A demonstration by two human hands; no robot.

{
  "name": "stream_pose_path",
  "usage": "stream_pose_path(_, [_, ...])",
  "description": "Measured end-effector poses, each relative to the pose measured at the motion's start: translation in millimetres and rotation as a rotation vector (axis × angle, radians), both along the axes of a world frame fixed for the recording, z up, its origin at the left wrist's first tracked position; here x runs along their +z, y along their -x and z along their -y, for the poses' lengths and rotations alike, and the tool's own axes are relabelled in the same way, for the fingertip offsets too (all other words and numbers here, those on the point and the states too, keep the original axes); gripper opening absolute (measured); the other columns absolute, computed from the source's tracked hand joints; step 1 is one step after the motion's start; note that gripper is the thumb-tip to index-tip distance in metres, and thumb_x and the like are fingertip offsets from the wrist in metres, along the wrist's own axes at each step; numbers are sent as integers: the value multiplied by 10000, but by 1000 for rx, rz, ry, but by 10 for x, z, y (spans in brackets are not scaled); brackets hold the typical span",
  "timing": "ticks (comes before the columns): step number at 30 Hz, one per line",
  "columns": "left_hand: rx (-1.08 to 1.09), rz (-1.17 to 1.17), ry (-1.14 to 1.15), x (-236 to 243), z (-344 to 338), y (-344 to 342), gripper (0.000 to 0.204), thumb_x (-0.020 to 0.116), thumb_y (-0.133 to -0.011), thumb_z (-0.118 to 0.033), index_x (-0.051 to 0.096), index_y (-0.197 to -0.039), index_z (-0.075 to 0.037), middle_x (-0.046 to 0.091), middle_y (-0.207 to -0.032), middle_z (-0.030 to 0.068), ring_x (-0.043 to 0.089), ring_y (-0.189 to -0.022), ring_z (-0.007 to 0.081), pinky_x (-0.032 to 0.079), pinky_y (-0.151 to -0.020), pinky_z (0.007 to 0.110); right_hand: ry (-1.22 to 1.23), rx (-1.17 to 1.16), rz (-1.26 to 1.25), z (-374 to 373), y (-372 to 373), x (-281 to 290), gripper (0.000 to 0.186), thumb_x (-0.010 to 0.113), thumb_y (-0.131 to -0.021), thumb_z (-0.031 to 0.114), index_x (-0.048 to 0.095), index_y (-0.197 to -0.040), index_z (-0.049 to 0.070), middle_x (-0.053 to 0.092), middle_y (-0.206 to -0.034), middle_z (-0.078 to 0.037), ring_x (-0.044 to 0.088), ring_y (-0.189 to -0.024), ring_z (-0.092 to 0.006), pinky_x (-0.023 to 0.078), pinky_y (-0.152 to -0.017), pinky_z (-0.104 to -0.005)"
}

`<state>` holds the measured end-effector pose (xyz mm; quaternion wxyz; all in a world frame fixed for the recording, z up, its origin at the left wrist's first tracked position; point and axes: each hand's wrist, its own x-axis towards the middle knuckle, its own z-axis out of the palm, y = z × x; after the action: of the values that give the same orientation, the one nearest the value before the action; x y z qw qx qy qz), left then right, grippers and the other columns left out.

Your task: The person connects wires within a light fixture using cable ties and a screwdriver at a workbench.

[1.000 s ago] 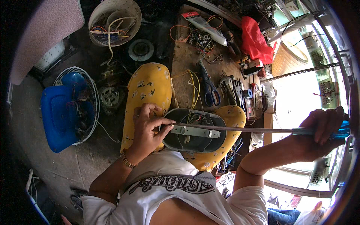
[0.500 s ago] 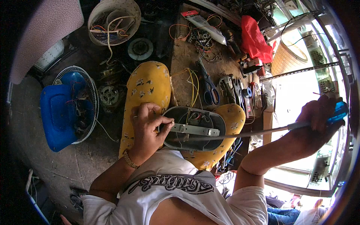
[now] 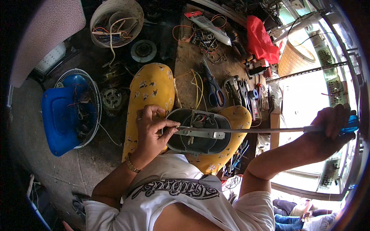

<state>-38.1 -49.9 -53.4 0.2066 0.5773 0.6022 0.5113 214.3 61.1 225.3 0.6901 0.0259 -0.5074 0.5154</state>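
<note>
My right hand (image 3: 329, 123), at the far right, is closed round the blue handle of a long screwdriver (image 3: 266, 130). Its shaft runs leftward across my lap, and the tip meets the fingertips of my left hand (image 3: 154, 125). Thumb and forefinger there pinch a small brass-coloured screw (image 3: 177, 127), partly hidden. Just below the shaft, a pale metal strip (image 3: 208, 134) spans a dark grey oval housing (image 3: 200, 148) resting on my lap. Wires and small parts show inside the housing.
Scissors (image 3: 213, 84), pliers (image 3: 243, 90) and tangled wires lie on the wooden bench ahead. A bucket of wires (image 3: 98, 38) stands at the far left. Nearer on the left, a fan guard (image 3: 96, 115) holds a blue plastic part (image 3: 56, 123).
The screwdriver's tip has come up from over the housing to my left fingertips. My right hand has lowered slightly; my left hand stays nearly still.
</note>
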Motion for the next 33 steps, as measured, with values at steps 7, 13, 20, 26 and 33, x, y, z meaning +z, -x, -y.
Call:
stream_pose_path(7, [-4,18,-4,-10,5,2,179,862,-719,-165,799,-884,-190,512,-1073,55,483,-1057,267,381,-913,420,-6,46,26,-11,-7,-20,382,541,-1024,382,419,-891,46,407,-833,-50,388,-551,-125,333,-457,-261])
stream_pose_path(13, [3,-22,30,-28,14,0,156,857,-739,-175,790,-880,-177,505,-1087,59,484,-1073,262,364,-928,432,-13,14,49,-5,-24,-24,377,567,-1014,370,416,-899,44,403,-833,-49,387,-555,-124,332,-466,-262])
stream_pose_path(20, [-3,9,25,-18,9,-10,156,860,-737,-170,790,-877,-166,512,-1087,62,489,-1063,259,357,-930,441,15,13,32,1,1,-59,354,587,-1011,332,420,-917,35,391,-811,-45,376,-560,-125,331,-478,-267])
stream_pose_path(26, [-17,32,32,-45,38,-13,180,863,-726,-171,795,-893,-168,521,-1106,66,491,-1086,258,344,-949,438,-14,-13,125,40,193,-14,330,593,-1009,310,439,-897,41,390,-788,-35,356,-544,-122,325,-480,-267])
stream_pose_path(33, [-111,-95,30,43,83,25,235,751,-796,-73,796,-996,-187,534,-1181,93,490,-1142,280,318,-1003,463,-11,214,284,130,582,87,356,517,-1032,376,437,-904,53,385,-688,-36,340,-500,-111,320,-446,-253])
